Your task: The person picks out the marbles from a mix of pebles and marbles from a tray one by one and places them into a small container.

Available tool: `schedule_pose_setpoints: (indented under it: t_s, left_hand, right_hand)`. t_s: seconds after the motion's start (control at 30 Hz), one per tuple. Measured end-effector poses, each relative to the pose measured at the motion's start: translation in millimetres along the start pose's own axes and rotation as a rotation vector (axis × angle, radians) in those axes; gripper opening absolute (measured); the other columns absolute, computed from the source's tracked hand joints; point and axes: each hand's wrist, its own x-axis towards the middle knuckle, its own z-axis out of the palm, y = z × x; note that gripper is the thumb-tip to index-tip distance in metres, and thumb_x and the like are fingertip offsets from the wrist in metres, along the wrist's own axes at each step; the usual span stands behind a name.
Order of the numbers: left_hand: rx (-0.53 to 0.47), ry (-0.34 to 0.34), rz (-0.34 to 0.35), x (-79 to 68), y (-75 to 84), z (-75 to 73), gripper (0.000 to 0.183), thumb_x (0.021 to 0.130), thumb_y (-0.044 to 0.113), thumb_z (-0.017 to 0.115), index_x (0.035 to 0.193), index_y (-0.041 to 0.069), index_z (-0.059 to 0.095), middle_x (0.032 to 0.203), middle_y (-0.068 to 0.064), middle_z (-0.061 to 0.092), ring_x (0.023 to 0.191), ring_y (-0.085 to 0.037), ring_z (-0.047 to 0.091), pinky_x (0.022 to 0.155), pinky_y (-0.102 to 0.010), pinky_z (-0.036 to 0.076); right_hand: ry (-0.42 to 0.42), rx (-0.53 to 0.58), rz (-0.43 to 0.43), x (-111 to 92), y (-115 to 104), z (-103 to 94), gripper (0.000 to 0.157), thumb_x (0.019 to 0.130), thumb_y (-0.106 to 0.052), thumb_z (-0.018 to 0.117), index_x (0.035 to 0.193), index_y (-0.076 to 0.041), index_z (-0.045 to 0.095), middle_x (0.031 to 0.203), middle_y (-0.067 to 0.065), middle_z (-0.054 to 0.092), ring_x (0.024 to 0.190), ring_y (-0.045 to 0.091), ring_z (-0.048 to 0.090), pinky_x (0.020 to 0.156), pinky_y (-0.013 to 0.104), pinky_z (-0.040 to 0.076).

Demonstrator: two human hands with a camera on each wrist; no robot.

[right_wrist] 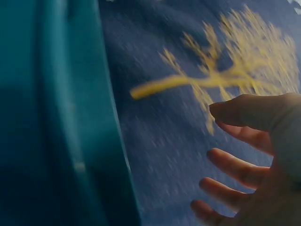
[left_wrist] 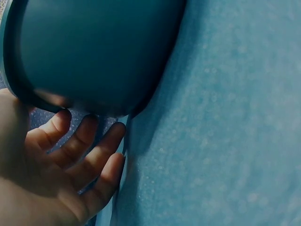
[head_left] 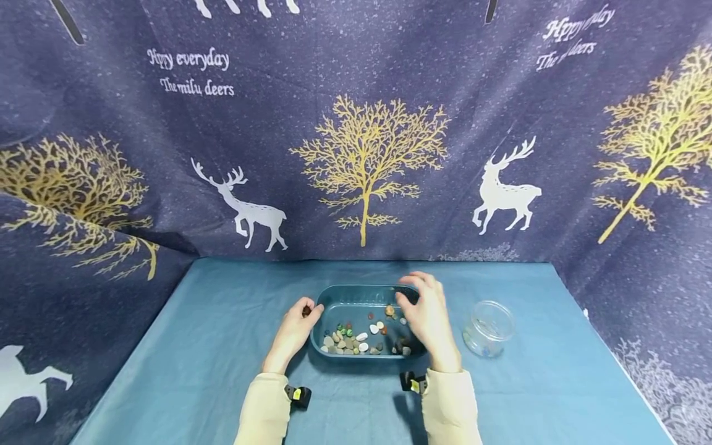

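Observation:
A dark teal oblong tray (head_left: 356, 295) lies on the table with several small pebbles (head_left: 342, 344) and coloured stones on its floor. At its left end my left hand (head_left: 292, 330) holds the rim, the thumb at the edge and the fingers along the outside. The left wrist view shows the fingertips by the tray's outer wall (left_wrist: 103, 52). Over the tray's right end hovers my right hand (head_left: 431, 315), its fingers spread and loosely bent. Nothing shows between those fingers (right_wrist: 237, 167) in the right wrist view, where they stand apart from the tray wall (right_wrist: 94, 113).
Right of the tray stands a clear round jar (head_left: 489, 327) with a few small things low inside, too blurred to name. Blue cloth (head_left: 534, 371) covers the table. A dark curtain (head_left: 311, 222) with deer and trees hangs behind and at both sides.

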Motion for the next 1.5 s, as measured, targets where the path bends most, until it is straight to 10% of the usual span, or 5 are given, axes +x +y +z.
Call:
schedule_pose_setpoints:
  t_s: [0.27,0.73,1.5]
  left_hand:
    - [0.001,0.004,0.013,1.2,0.2,-0.8,0.026,0.099,0.033,0.059,0.088,0.012,0.05,0.077,-0.003,0.046,0.067,-0.019,0.044,0.065,-0.032,0.035]
    - [-0.012,-0.007,-0.003,0.6,-1.1,-0.6,0.025,0.1,0.033,0.058,0.089,0.012,0.05,0.076,-0.004,0.046,0.065,-0.019,0.044,0.062,-0.032,0.035]
    - [0.002,-0.006,0.005,-0.8,0.5,0.1,0.026,0.099,0.033,0.059,0.089,0.011,0.049,0.074,-0.003,0.044,0.063,-0.018,0.042,0.061,-0.031,0.034]
  right_hand:
    - [-0.226,0.02,0.004,-9,-23,34.0,0.019,0.088,-0.014,0.073,0.107,-0.015,0.07,0.128,0.012,0.055,0.119,0.034,0.046,0.088,0.051,0.042]
    - [-0.373,-0.115,-0.091,-25,-24,82.2,0.015,0.086,-0.015,0.075,0.1,-0.01,0.072,0.106,0.012,0.063,0.096,0.036,0.055,0.08,0.052,0.045]
    - [-0.6,-0.264,0.022,-23,-17,95.7,0.007,0.085,-0.023,0.076,0.087,-0.025,0.069,0.104,0.009,0.057,0.101,0.034,0.045,0.079,0.056,0.037]
